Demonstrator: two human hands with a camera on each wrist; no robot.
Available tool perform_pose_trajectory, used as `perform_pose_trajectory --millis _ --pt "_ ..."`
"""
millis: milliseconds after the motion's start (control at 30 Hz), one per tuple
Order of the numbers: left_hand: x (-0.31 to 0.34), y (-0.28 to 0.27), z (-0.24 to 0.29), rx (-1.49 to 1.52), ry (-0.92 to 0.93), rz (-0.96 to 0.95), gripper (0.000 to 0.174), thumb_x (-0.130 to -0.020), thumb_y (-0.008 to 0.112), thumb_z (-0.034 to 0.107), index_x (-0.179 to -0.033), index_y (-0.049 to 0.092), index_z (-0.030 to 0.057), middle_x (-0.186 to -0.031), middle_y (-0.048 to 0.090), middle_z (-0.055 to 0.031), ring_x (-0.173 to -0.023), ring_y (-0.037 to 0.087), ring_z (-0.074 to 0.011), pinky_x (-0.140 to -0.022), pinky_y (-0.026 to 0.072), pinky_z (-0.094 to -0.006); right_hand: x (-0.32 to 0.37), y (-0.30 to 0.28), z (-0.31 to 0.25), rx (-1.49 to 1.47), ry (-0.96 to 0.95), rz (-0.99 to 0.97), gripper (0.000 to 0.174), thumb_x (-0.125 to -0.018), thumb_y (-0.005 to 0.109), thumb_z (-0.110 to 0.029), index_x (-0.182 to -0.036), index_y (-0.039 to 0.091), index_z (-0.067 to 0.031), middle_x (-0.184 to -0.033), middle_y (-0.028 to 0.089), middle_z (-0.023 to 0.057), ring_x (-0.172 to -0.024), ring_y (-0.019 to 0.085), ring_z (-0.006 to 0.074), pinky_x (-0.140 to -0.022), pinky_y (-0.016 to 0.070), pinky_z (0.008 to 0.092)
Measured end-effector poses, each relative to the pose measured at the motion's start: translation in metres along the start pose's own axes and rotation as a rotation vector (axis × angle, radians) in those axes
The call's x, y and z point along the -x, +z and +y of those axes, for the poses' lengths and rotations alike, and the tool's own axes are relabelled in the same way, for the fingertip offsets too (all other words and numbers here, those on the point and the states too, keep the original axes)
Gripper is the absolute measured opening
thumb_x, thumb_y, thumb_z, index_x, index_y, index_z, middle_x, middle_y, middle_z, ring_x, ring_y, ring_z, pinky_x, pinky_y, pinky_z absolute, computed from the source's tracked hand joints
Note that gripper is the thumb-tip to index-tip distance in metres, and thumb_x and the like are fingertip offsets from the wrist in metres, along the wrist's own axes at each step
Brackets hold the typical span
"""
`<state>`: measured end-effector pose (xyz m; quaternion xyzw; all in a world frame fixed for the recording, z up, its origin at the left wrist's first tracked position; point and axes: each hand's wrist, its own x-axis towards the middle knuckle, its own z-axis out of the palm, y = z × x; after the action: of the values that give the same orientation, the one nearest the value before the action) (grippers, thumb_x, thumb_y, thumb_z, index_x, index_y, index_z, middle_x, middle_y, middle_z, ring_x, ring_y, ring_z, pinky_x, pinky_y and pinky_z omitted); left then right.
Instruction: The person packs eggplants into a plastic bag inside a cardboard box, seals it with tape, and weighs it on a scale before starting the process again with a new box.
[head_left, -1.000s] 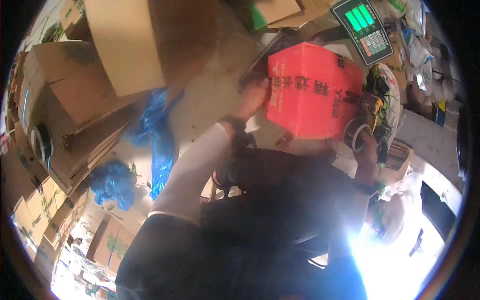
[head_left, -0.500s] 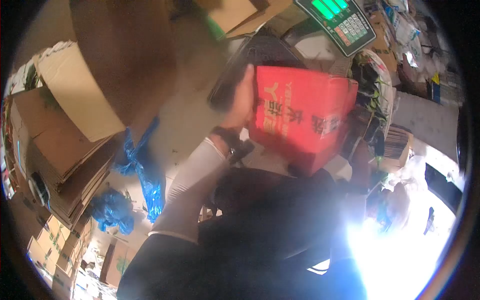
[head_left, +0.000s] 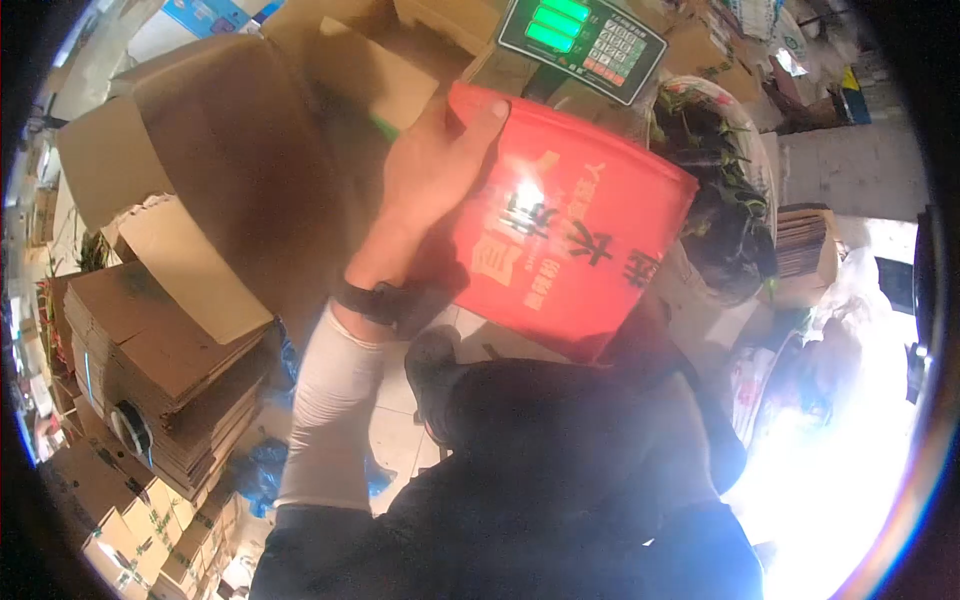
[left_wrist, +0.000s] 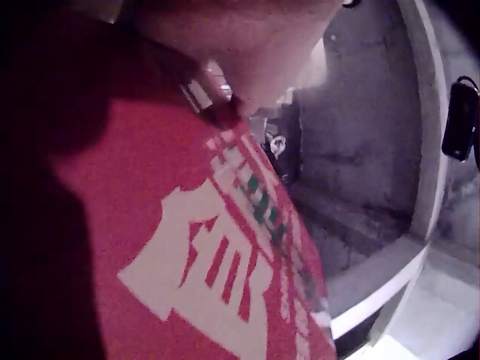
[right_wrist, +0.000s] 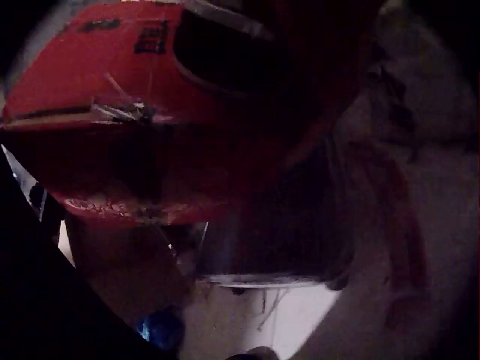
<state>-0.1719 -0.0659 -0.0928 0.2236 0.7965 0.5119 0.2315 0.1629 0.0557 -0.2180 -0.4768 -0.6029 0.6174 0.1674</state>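
In the head view a red cardboard box [head_left: 570, 230] with black and pale lettering is tilted in front of the body. My left hand [head_left: 430, 175] grips its upper left edge, the thumb lying over the printed face. The left wrist view shows the same hand [left_wrist: 255, 52] close above the pale print on the red box [left_wrist: 142, 225]. My right hand is hidden behind the box in the head view. A roll of tape [right_wrist: 241, 22] is against the red box [right_wrist: 97, 71] in the right wrist view, with the dim right hand [right_wrist: 330, 56] beside it.
A scale display [head_left: 585, 45] glows green beyond the box. To the left stand a large open carton [head_left: 240, 150] and stacked flat cardboard [head_left: 160, 340]. A basket of dark produce [head_left: 725, 200] sits at the right. Blue plastic [head_left: 262, 470] lies on the floor.
The box has turned and tilted, bringing its lettered face toward the head camera. My left hand has moved up and left along its edge. The right hand and tape have passed behind it.
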Motion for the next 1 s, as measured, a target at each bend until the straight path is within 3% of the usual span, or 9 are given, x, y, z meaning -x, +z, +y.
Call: perform_pose_trajectory --millis 67,167,400,500,667,800,867,933,1000 --pt "-0.005 -0.008 0.008 -0.228 0.079 -0.016 0.068 -0.087 0.06 0.057 -0.121 0.058 -0.001 -0.105 0.068 -0.02 -0.098 0.067 -0.0289 -0.087 0.0493 -0.0353 -0.015 0.03 0.011 -0.131 0.012 -0.064 0.033 -0.075 0.064 -0.019 -0.105 0.068 -0.007 -0.096 0.068 0.0148 -0.088 0.065 0.0302 -0.077 0.0518 0.041" --pt "-0.01 -0.015 0.008 -0.492 0.141 -0.072 0.064 -0.085 0.062 0.055 -0.129 0.056 0.0088 -0.109 0.069 -0.0171 -0.102 0.066 -0.0313 -0.09 0.0489 -0.0371 -0.037 0.069 0.023 -0.301 0.034 -0.123 0.033 -0.075 0.064 -0.019 -0.105 0.068 -0.0063 -0.096 0.068 0.0143 -0.088 0.065 0.0289 -0.077 0.0519 0.04" --pt "0.01 -0.018 -0.009 -0.474 0.146 -0.059 0.065 -0.083 0.069 0.046 -0.133 0.053 0.0082 -0.11 0.069 -0.0158 -0.104 0.066 -0.0279 -0.09 0.0485 -0.0339 -0.062 0.11 0.041 -0.473 0.054 -0.147 0.033 -0.077 0.063 -0.019 -0.106 0.067 -0.0047 -0.097 0.068 0.0132 -0.087 0.066 0.0259 -0.076 0.0521 0.0377" --pt "0.025 -0.017 -0.016 -0.419 0.172 -0.007 0.073 -0.08 0.068 0.049 -0.137 0.048 0.0081 -0.116 0.066 -0.0167 -0.107 0.063 -0.0342 -0.09 0.0493 -0.0391 -0.064 0.106 0.043 -0.493 0.061 -0.153 0.033 -0.078 0.063 -0.019 -0.106 0.067 -0.004 -0.097 0.068 0.0127 -0.087 0.066 0.0246 -0.076 0.0522 0.0367" --pt "0.043 -0.014 -0.015 -0.135 0.171 -0.002 0.068 -0.08 0.074 0.036 -0.135 0.049 0.0048 -0.115 0.066 -0.0172 -0.109 0.064 -0.0269 -0.093 0.0475 -0.0367 -0.07 0.097 0.046 -0.519 0.082 -0.164 0.032 -0.079 0.063 -0.019 -0.107 0.066 -0.0028 -0.098 0.068 0.0119 -0.086 0.066 0.0224 -0.076 0.0524 0.035" --pt "0.045 -0.011 -0.031 -0.104 0.175 -0.014 0.064 -0.082 0.073 0.029 -0.134 0.049 0.0012 -0.12 0.064 -0.0167 -0.113 0.061 -0.0237 -0.096 0.0453 -0.0347 -0.063 0.062 0.037 -0.49 0.113 -0.162 0.032 -0.08 0.062 -0.019 -0.107 0.066 -0.0019 -0.098 0.068 0.0113 -0.086 0.067 0.0207 -0.075 0.0526 0.0337" --pt "0.048 -0.004 -0.043 0.291 0.063 -0.055 0.06 -0.084 0.071 0.022 -0.133 0.047 -0.0033 -0.124 0.061 -0.0156 -0.116 0.058 -0.0228 -0.099 0.0432 -0.0339 -0.05 0.023 0.022 -0.453 0.158 -0.137 0.032 -0.08 0.062 -0.019 -0.107 0.066 -0.0014 -0.098 0.068 0.011 -0.086 0.067 0.0199 -0.075 0.0526 0.033" --pt "0.048 0.008 -0.062 0.339 0.043 -0.05 0.057 -0.087 0.069 0.017 -0.134 0.045 -0.0064 -0.128 0.057 -0.0141 -0.118 0.055 -0.0216 -0.1 0.0426 -0.0341 -0.032 -0.011 0.002 -0.433 0.18 -0.088 0.032 -0.081 0.062 -0.019 -0.107 0.066 -0.001 -0.099 0.068 0.0107 -0.086 0.067 0.019 -0.075 0.0527 0.0324" --pt "0.048 0.026 -0.084 0.743 -0.109 0.0 0.054 -0.095 0.061 0.029 -0.135 0.046 -0.0037 -0.128 0.057 -0.0128 -0.111 0.058 -0.0184 -0.096 0.0464 -0.0337 -0.012 -0.04 -0.025 -0.392 0.227 0.002 0.032 -0.081 0.062 -0.019 -0.107 0.065 -0.0005 -0.099 0.068 0.0104 -0.086 0.067 0.0182 -0.075 0.0528 0.0317"
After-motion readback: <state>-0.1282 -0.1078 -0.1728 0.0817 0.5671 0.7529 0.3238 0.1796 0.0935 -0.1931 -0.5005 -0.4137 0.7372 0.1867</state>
